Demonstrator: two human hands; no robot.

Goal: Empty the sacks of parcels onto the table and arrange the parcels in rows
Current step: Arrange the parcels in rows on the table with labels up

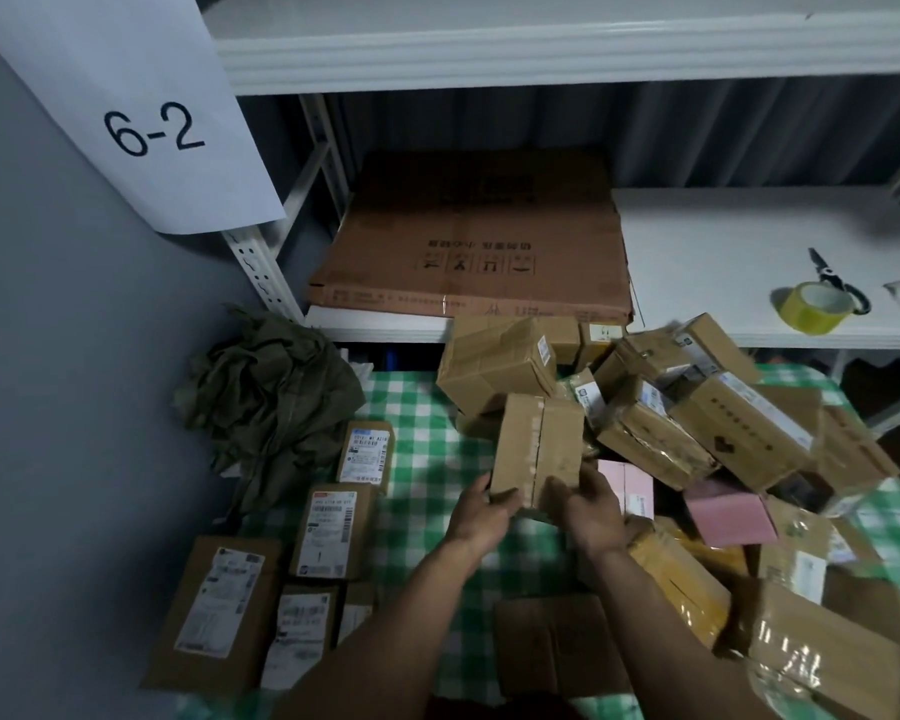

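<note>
Hands first: I have my left hand [481, 511] and right hand [591, 511] curled round the bottom end of a taped brown parcel [537, 449], held upright above the green checked table [427, 449]. Its label is not showing, so I'd turn it label-up and lay it square beside the row of labelled parcels [333, 532] at left. Beyond, the unsorted heap [697, 407] waits, the emptied sack [271, 392] crumpled far left.

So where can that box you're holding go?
There's bare green-checked cloth between the labelled parcels lined up on the left and the jumbled pile on the right, under both hands' box. The right side is crowded.
</note>
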